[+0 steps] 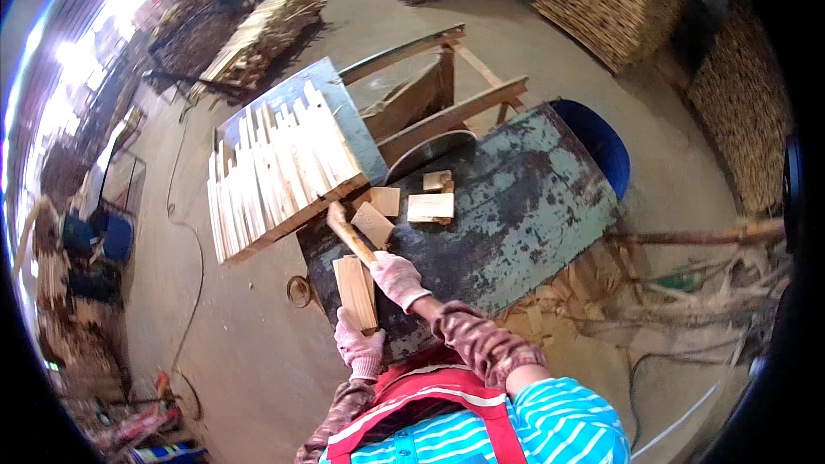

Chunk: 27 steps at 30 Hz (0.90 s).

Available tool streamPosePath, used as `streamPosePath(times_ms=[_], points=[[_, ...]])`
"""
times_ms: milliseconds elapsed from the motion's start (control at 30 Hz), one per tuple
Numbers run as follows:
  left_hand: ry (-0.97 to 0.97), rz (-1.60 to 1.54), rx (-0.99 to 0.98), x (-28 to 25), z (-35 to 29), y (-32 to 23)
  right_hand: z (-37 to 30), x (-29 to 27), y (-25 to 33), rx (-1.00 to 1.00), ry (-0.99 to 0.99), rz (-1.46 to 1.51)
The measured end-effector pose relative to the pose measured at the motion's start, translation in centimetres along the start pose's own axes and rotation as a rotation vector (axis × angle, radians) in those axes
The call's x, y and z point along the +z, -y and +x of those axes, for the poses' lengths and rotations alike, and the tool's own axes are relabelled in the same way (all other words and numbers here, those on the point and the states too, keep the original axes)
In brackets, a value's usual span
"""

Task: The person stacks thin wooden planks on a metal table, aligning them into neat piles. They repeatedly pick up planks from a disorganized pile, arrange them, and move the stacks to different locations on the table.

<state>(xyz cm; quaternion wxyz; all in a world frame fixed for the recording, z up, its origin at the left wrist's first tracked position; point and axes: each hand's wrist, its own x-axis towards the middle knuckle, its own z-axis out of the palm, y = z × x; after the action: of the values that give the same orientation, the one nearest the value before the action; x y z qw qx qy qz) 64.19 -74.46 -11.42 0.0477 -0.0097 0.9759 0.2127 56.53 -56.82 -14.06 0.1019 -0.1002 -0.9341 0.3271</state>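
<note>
At the counter (524, 215), the left grip (360, 349) held a wooden board (350, 286), apparently steadying it. The right grip (400, 281) grasped a wooden tool (351, 232) near one end, perhaps for reach.

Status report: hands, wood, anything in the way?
Left hand holding boards. Right hand closed on stick, far end by the strips. Loose blocks beside stick, possibly in the way.
</note>
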Motion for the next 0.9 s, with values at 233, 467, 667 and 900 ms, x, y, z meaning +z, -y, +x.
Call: streamPosePath(times_ms=[233,467,667,900], points=[[-0.022,-0.012,0.014,0.0,0.2,0.1,2.3,-0.8,2.0,0.122,-0.027,-0.110],[0.092,-0.008,0.103,-0.3,1.0,0.7,1.3,-2.0,-0.4,0.300,-0.051,-0.187],[0.086,0.001,0.099,0.1,1.3,1.2,-0.7,-7.6,-6.1,0.325,-0.238,-0.236],[0.034,-0.022,0.163,0.1,0.7,1.0,-2.2,-16.7,-17.9,0.276,-0.441,-0.328]])
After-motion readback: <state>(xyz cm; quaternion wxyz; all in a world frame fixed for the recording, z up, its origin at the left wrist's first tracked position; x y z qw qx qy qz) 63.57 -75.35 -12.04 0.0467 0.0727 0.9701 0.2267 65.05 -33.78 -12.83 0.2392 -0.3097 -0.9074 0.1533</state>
